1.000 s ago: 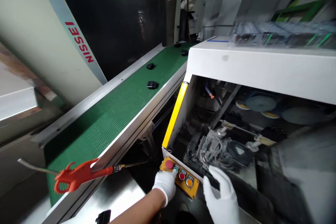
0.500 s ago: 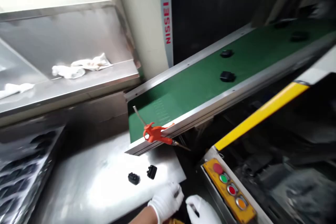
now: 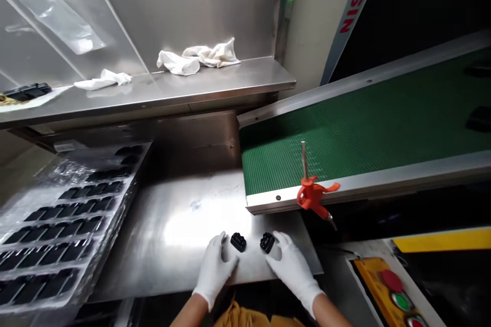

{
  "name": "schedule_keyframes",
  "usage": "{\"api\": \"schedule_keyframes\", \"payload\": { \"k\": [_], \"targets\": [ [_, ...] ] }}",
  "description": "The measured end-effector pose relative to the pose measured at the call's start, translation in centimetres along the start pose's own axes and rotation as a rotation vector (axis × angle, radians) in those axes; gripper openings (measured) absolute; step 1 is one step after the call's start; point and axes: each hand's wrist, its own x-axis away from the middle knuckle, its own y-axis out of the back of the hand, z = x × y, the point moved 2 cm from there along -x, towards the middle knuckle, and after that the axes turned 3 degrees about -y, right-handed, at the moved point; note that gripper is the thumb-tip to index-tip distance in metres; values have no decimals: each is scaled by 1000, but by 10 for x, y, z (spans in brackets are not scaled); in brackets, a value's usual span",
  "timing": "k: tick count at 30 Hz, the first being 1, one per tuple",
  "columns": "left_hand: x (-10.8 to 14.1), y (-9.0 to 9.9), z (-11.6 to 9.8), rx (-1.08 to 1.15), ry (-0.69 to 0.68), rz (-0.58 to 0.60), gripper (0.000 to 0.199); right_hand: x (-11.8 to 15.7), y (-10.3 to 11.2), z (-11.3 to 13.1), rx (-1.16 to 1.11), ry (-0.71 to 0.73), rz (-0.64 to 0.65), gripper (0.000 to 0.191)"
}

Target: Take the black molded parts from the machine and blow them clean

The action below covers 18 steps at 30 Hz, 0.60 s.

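Observation:
On the steel table lie two small black moulded parts with knobbly tops. My left hand, in a white glove, is beside the left black part, thumb and fingers apart. The other black part sits at the fingertips of my right hand, also white-gloved. Its index finger and thumb are spread on either side of that part; whether they touch it I cannot tell.
At left stands a stack of clear plastic trays with rows of black parts. A green conveyor belt runs off to the right, with an orange air blow gun at its edge. White cloths lie on the shelf. A yellow button box is lower right.
The view has swung left and down. Both hands have moved forward from the table's front edge to the two black parts, and their fingers have spread.

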Motion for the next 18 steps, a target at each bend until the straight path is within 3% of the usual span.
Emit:
{"api": "schedule_keyframes", "payload": {
  "k": [4, 8, 10, 14, 18],
  "targets": [
    [-33, 6, -10, -120, -146, 161, 69, -18, -10, 14, -6, 8, 21, 66],
    [-49, 5, -24, -221, -210, 269, 38, -28, -11, 22, -18, 76, 92, 66],
    [-50, 4, -27, -235, -216, 263, 24, -32, -10, 23, -20, 97, 120, 60],
    [-43, -6, -29, -149, -222, 209, 17, -36, -6, 21, 19, 117, 144, 40],
    [-32, -17, -31, 165, -35, 138, 18, -36, -3, 15, 41, 92, 150, 24]
  ]
}}
